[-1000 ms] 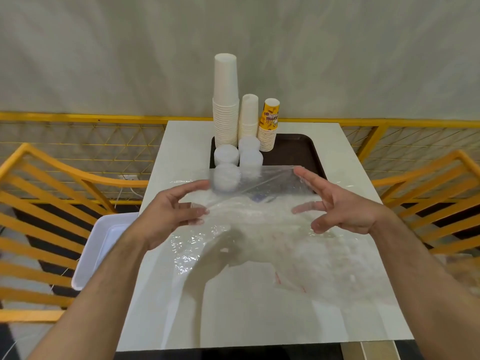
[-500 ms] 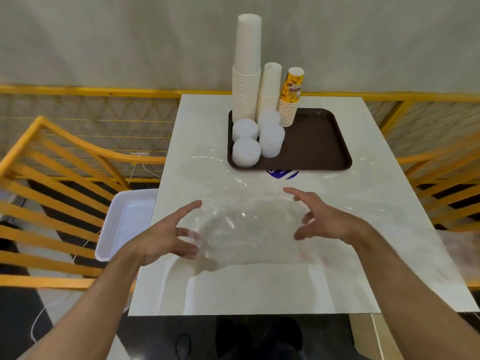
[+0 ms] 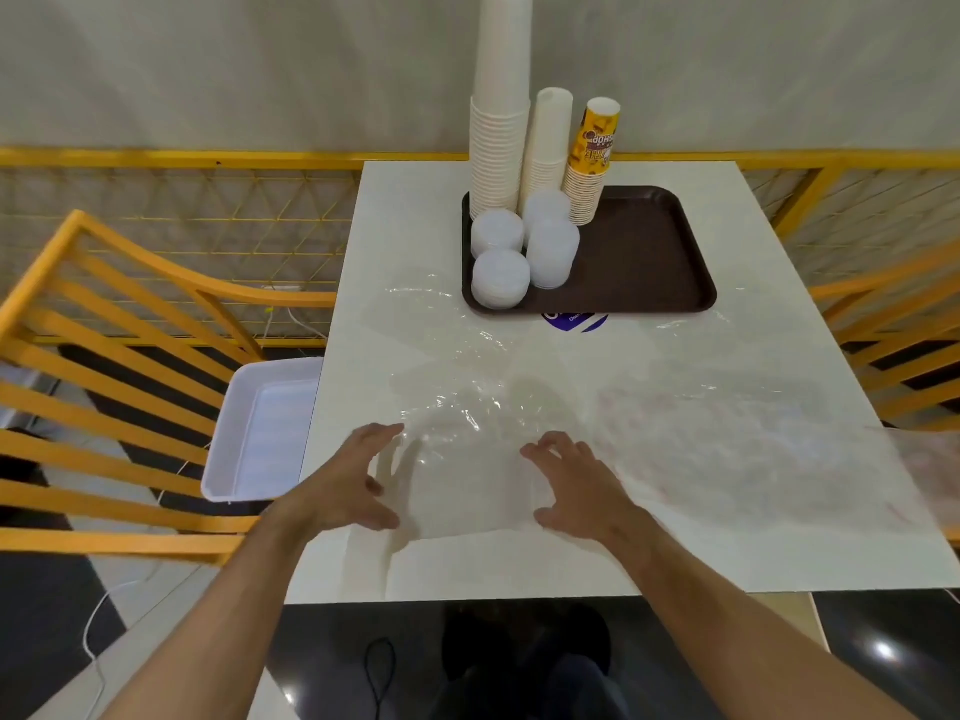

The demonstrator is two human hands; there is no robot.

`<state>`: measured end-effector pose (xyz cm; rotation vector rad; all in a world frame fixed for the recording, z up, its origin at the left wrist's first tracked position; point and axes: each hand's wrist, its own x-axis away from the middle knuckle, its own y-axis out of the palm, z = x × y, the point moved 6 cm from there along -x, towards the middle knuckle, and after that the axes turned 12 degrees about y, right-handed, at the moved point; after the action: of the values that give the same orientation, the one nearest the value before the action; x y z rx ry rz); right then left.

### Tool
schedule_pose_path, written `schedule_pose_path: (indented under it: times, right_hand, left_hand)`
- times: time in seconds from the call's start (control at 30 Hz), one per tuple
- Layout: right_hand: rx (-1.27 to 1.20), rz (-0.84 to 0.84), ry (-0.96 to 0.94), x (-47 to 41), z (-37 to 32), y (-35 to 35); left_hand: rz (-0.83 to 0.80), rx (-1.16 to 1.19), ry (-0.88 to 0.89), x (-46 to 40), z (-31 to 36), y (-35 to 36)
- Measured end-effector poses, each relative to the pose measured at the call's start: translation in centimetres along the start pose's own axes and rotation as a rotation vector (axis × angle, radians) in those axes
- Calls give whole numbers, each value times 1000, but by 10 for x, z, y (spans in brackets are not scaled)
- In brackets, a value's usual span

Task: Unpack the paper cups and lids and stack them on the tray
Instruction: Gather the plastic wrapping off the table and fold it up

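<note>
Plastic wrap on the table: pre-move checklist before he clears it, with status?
1. Clear plastic wrap lies flat on the table: ok.
2. Wrap clear of the brown tray: cannot tell, far edge close.
3. Left hand and right hand spread, holding nothing: ok.
4. Cup stacks upright on tray: ok.
5. Lid stacks on tray: ok.
6. White bin at left, open: ok.

The tray sits at the far middle of the table. Cup stacks stand along its far left edge, with lid stacks just before them. A plastic bag lies flat before the tray, between my left hand and right hand. A bin sits left of the table.
</note>
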<state>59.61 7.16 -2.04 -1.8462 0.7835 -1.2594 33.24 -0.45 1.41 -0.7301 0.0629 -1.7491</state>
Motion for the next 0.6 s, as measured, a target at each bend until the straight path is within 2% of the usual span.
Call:
schedule_pose_path:
  times: [0.1,0.13,0.2,0.27,0.33,0.4,0.5,0.6]
  right_hand:
    - [17,-14,2,0,-2,-1]
    - [28,-23,-3,0,-3,-1]
    - [19,-15,-13,4,-4,-7]
    - [-38,97,-4,10,3,-26]
    - [-73,254,61,17,24,-50]
    - [-58,331,201,24,55,-65]
    - [49,288,381,33,97,-65]
    - [65,251,411,36,117,-58]
  left_hand:
    - [280,-325,106,-6,15,-3]
    - [328,-409,164,-9,24,8]
    - [263,-570,246,-18,39,42]
    - [161,-643,243,-27,47,72]
    - [138,-576,250,-37,57,89]
    - [144,-408,277,-45,73,101]
    - [136,-190,254,-67,97,119]
    - [148,-77,219,-94,119,138]
